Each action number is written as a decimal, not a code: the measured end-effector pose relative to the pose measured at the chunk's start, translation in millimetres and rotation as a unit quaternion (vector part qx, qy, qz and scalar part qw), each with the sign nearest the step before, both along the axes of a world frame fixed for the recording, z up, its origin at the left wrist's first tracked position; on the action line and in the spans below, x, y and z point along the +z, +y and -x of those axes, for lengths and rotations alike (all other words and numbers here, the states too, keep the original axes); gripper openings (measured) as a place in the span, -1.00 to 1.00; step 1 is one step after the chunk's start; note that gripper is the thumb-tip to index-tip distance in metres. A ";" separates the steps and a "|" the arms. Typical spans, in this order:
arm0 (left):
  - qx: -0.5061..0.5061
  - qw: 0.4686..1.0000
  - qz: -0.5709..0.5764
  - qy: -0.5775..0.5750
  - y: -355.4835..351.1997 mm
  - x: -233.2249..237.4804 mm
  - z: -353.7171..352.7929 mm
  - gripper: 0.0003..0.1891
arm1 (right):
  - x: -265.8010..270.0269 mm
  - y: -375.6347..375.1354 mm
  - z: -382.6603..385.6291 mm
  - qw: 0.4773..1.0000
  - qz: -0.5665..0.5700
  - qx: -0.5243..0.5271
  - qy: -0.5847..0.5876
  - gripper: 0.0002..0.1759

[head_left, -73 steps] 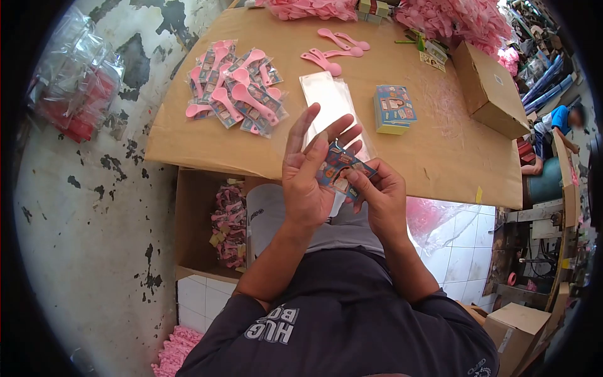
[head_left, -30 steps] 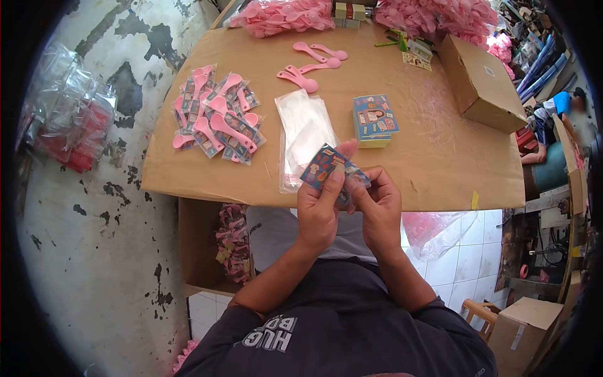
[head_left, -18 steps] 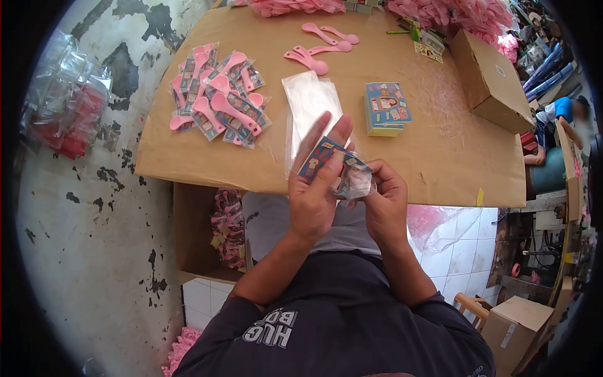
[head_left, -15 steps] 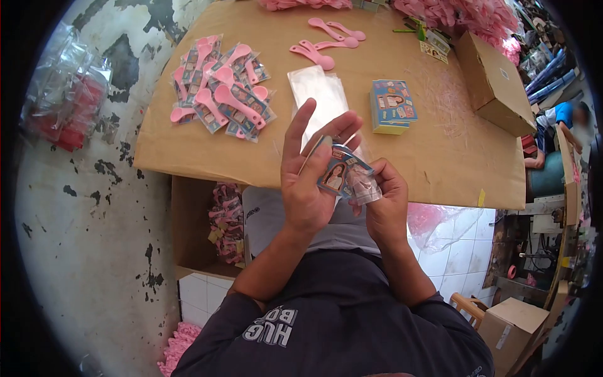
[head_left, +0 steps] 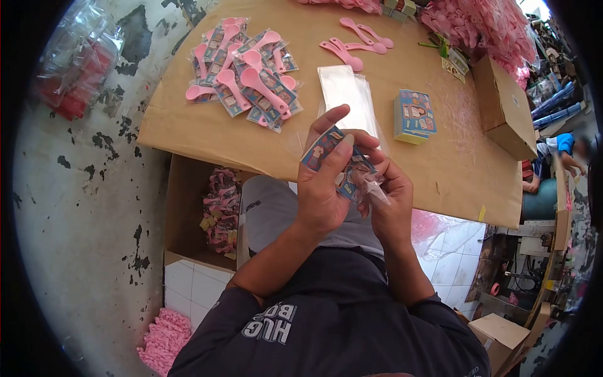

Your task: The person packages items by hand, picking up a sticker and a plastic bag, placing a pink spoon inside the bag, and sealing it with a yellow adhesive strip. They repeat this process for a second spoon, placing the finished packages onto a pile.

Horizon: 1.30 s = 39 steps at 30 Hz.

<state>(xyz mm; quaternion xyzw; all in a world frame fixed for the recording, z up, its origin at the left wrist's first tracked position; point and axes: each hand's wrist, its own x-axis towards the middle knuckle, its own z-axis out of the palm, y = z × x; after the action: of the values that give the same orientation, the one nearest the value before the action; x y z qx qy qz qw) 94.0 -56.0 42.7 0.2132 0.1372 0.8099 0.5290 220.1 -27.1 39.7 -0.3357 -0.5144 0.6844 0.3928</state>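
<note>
My left hand (head_left: 323, 182) holds a blue printed card (head_left: 318, 152) between thumb and fingers, its index finger raised. My right hand (head_left: 394, 198) pinches a crumpled clear plastic bag (head_left: 370, 186) at the card's lower right end. How far the card sits in the bag is hard to tell. Just beyond my hands lies a stack of clear bags (head_left: 348, 97). To its right is a stack of blue cards (head_left: 415, 116). Loose pink spoons (head_left: 343, 54) lie farther back. At the left are bagged cards with pink spoons (head_left: 260, 88) in a pile.
A cardboard box (head_left: 504, 107) stands at the table's right, near heaped pink spoons (head_left: 480, 31). Below the table's left edge is an open box (head_left: 188, 213) of packed items. Another person (head_left: 561, 147) is at the far right. Clear packets (head_left: 78, 63) hang at left.
The view has shifted, so the table's things appear farther right. The card is turned in my left hand and shows more of its upper part; the thumb now lies across it.
</note>
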 end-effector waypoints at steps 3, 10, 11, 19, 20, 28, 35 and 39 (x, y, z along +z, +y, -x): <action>-0.004 1.000 0.014 0.005 -0.2 -5.4 -0.7 -0.55 | -2.7 0.0 0.9 0.999 0.013 -0.010 -0.040 -0.76; 0.034 0.997 0.070 -0.001 7.2 -10.8 16.2 -0.63 | 15.7 -7.4 8.1 0.938 -0.273 -0.123 -0.172 -0.76; 0.055 0.995 0.089 -0.007 9.2 -10.1 20.3 -0.64 | 17.1 -2.8 3.0 0.905 -0.373 -0.061 -0.195 -0.75; 0.100 0.988 0.092 -0.077 8.3 -37.4 85.1 -0.72 | 58.0 60.3 -2.3 0.867 -0.447 0.044 -0.218 -0.86; 0.095 0.988 0.097 -0.072 5.9 -38.7 86.6 -0.72 | 65.0 84.7 7.0 0.852 -0.475 0.036 -0.218 -0.76; 0.122 0.983 0.130 0.035 9.2 -37.4 79.0 -0.69 | 40.7 307.6 93.5 0.740 -0.551 0.061 -0.382 -0.16; 0.113 0.984 0.121 0.062 3.1 -37.6 82.4 -0.69 | 15.3 314.9 144.7 0.714 -0.502 0.196 -0.447 -0.12; 0.103 0.984 0.132 0.068 6.4 -38.1 81.4 -0.68 | 3.6 318.1 136.0 0.688 -0.561 0.241 -0.392 -0.35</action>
<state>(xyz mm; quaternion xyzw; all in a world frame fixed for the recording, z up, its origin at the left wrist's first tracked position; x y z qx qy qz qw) 12.6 -49.6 4.6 0.1812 0.2999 0.8181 0.4560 84.2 290.9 43.3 -0.1545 -0.9729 0.1456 0.0919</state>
